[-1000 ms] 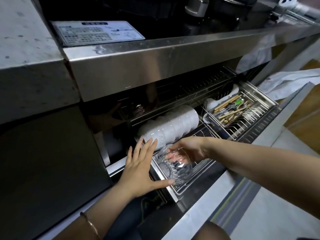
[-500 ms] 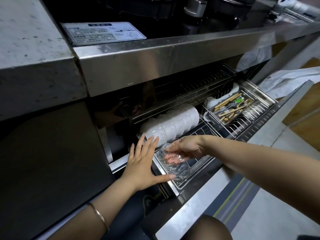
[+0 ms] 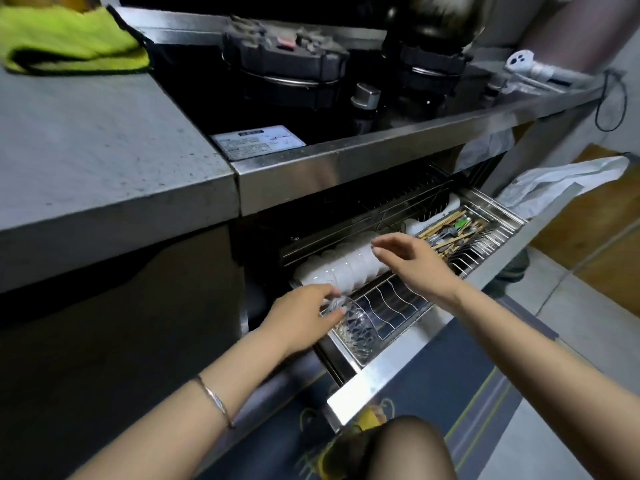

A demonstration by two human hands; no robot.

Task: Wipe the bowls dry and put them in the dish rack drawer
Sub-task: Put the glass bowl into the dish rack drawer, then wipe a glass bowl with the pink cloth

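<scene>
A clear cut-glass bowl (image 3: 356, 327) stands on edge in the near left corner of the pulled-out dish rack drawer (image 3: 408, 362). My left hand (image 3: 304, 315) rests at its rim, fingertips touching the glass. My right hand (image 3: 414, 263) hovers above the wire rack with fingers relaxed, holding nothing. Behind the glass bowl a row of white bowls (image 3: 346, 268) lies stacked on its side in the rack.
A cutlery basket (image 3: 460, 230) with chopsticks and spoons fills the drawer's right part. A yellow-green cloth (image 3: 69, 39) lies on the grey countertop (image 3: 97, 161) at the far left. The stove (image 3: 311, 81) with pots sits above the drawer. My knee (image 3: 408, 448) is below.
My right hand let go of the glass bowl and lifted up to the right. My left hand moved onto the bowl's rim. The view tilted up, showing the countertop and cloth.
</scene>
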